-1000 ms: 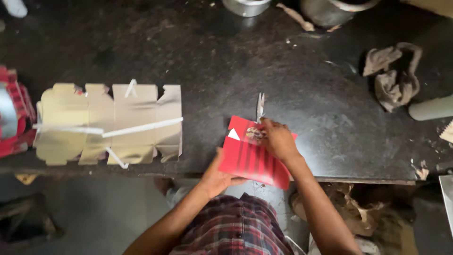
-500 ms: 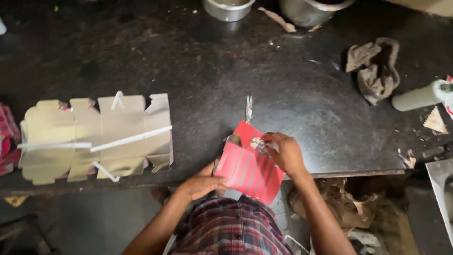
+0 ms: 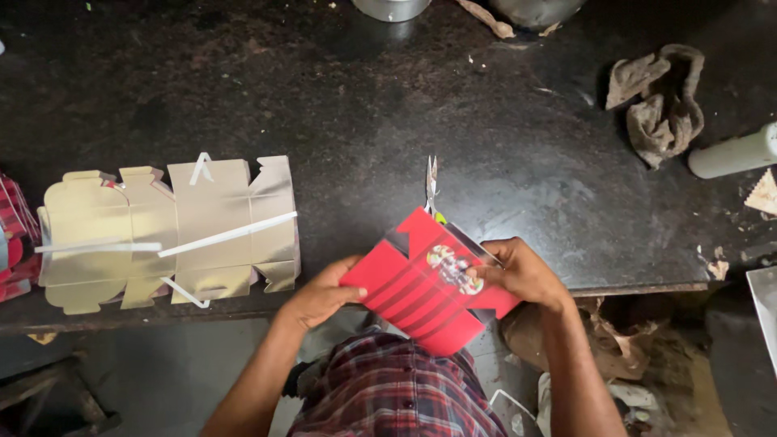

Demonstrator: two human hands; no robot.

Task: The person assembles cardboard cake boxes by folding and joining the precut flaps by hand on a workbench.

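I hold a red printed cardboard box blank (image 3: 421,283) over the near edge of the dark table (image 3: 364,97). My left hand (image 3: 320,293) grips its left edge. My right hand (image 3: 522,271) grips its right side, thumb on the printed face. A pair of scissors (image 3: 431,184) lies on the table just behind the red blank, blades pointing away from me. To the left lies a flattened tan cardboard blank (image 3: 170,231) with white paper strips across it.
A crumpled brown rag (image 3: 660,101) and a white cylinder (image 3: 732,154) lie at the right. Two metal vessels (image 3: 392,8) stand at the far edge. More red blanks (image 3: 12,235) sit at the far left edge.
The red blank has been lifted and opened wider between both hands. My right hand has come off the scissors area onto the blank's right side. The view shifted right.
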